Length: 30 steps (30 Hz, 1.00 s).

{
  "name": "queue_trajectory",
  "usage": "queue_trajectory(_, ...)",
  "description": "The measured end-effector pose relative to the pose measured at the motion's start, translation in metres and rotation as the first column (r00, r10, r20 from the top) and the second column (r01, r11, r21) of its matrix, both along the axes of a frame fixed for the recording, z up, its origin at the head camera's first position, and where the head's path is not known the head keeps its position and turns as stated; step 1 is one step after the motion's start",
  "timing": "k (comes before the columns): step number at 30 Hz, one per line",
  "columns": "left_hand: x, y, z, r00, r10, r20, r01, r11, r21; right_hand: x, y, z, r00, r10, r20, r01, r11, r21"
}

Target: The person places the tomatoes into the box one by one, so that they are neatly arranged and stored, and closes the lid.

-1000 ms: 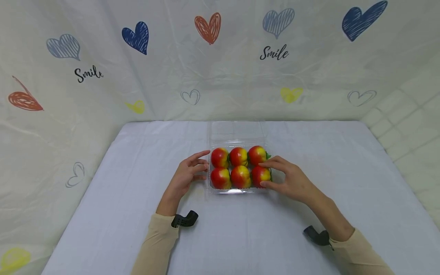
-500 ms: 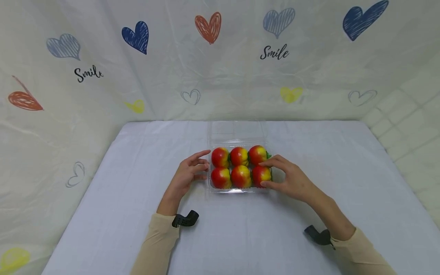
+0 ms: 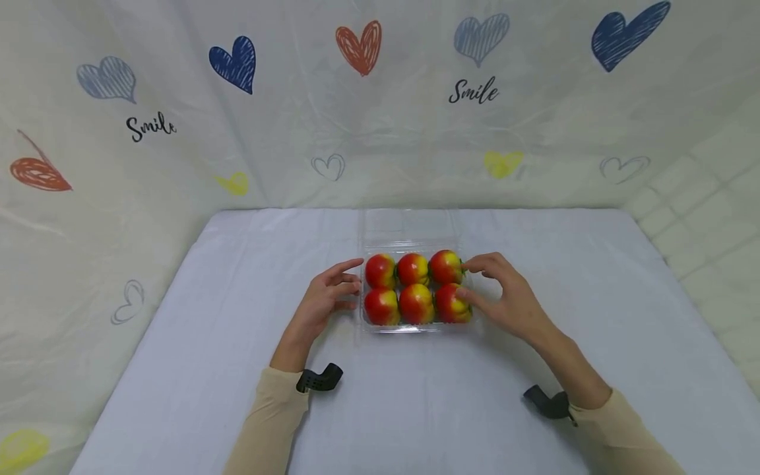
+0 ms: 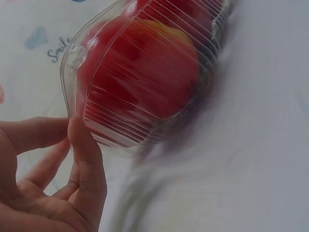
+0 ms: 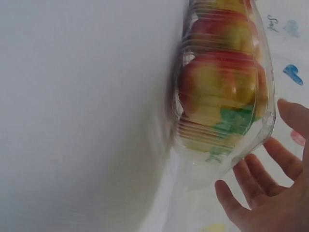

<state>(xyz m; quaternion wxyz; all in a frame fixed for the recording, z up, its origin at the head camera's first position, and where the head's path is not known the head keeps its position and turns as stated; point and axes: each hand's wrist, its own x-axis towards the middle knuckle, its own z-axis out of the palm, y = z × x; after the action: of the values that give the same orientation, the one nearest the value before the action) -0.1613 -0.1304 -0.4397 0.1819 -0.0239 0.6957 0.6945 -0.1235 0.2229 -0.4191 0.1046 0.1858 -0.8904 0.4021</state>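
A clear plastic clamshell box [image 3: 410, 330] stands on the table with its lid [image 3: 410, 227] laid back behind it. Two rows of red-and-yellow, peach-like fruits fill the tray; the front right fruit [image 3: 452, 305] lies beside my right thumb. With relaxed fingers my left hand [image 3: 320, 300] touches the box's left rim, and the left wrist view shows the fingertips [image 4: 76, 128] at that rim. My right hand [image 3: 510, 303] hovers spread by the right end, holding nothing. In the right wrist view its fingers [image 5: 263, 179] are near the rim, and green leaves [image 5: 234, 121] show through the plastic.
A white cloth covers the table [image 3: 392, 402]. Behind it hangs a pale curtain [image 3: 410, 132] printed with hearts and "Smile". A black wrist mount sits on each forearm, the left mount [image 3: 320, 378] and the right mount [image 3: 546, 401].
My right hand has let go of the front right fruit and moved slightly back and up, its fingers now beside the box's right end. That fruit has shifted a little rightward. My left hand stays put.
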Motion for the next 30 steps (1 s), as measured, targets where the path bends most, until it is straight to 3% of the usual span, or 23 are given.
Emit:
queue_trajectory(5, 0.005, -0.011, 0.002, 1.000, 0.014, 0.003, -0.014, 0.998, -0.065, -0.009, -0.003, -0.003, 0.994, -0.018, 0.108, 0.025, 0.997, -0.069)
queue_trajectory(9, 0.003, -0.010, 0.006, 1.000, -0.009, -0.016, 0.008, 0.996, -0.086, -0.017, 0.002, -0.004, 0.984, -0.042, 0.170, 0.060, 0.993, -0.102)
queue_trajectory(12, -0.002, -0.006, 0.008, 1.000, -0.024, -0.014, 0.022, 0.994, -0.106, -0.023, 0.009, -0.005, 0.972, -0.070, 0.225, 0.094, 0.991, -0.100)
queue_trajectory(17, -0.011, -0.001, 0.013, 1.000, 0.000, -0.019, -0.003, 0.989, -0.147, -0.034, 0.014, -0.008, 0.954, -0.095, 0.283, 0.126, 0.988, -0.093)
queue_trajectory(26, -0.027, 0.004, 0.022, 0.998, 0.061, -0.033, -0.065, 0.986, -0.156, -0.047, 0.019, -0.009, 0.942, -0.083, 0.324, 0.135, 0.981, -0.139)
queue_trajectory(30, -0.036, 0.009, 0.024, 0.996, 0.079, -0.052, -0.086, 0.985, -0.152, -0.052, 0.021, -0.009, 0.926, -0.062, 0.373, 0.141, 0.972, -0.190)
